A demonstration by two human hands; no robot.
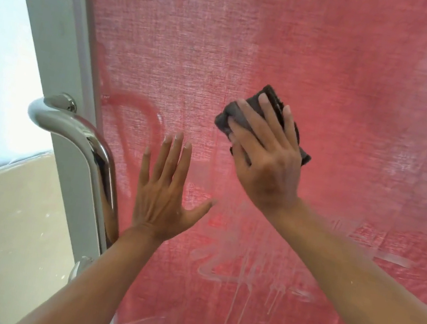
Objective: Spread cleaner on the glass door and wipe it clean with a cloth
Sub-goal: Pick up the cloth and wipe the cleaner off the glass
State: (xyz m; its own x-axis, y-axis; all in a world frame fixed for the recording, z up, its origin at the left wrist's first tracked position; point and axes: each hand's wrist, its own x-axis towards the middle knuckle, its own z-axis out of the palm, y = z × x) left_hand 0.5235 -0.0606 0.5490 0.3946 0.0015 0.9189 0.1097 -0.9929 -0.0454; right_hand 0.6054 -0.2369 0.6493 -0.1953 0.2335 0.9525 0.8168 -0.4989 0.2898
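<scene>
Head view, the only one we have. We face the glass door (296, 48), which fills most of the frame; red woven fabric shows behind the pane. The glass looks hazy, with a whitish film at 1 to 2 o'clock and cleaner streaks and drips (241, 276) running down at about 6 o'clock. A clearer swept arc sits at 9 o'clock, near the frame.

Our right hand (265, 167) is just right of centre, palm down on a dark grey cloth (271, 98). Its fingers are spread and fairly straight over the folded cloth, flattening it against the glass; cloth edges stick out past the fingertips at 12 o'clock and past the hand at 3 o'clock. We cannot tell where the thumb is.

Our left hand (164, 196) is at about 7 o'clock from the cloth, well apart from it. Palm faces the glass, fingers straight and close together, thumb splayed toward 3 o'clock. It holds nothing. Contact with the pane: we cannot tell.

The grey door frame (60, 23) runs down the 9 o'clock side. A polished metal pull handle (91, 141) is mounted on it, just left of our left hand. Beige floor (6, 212) at 8 o'clock.
</scene>
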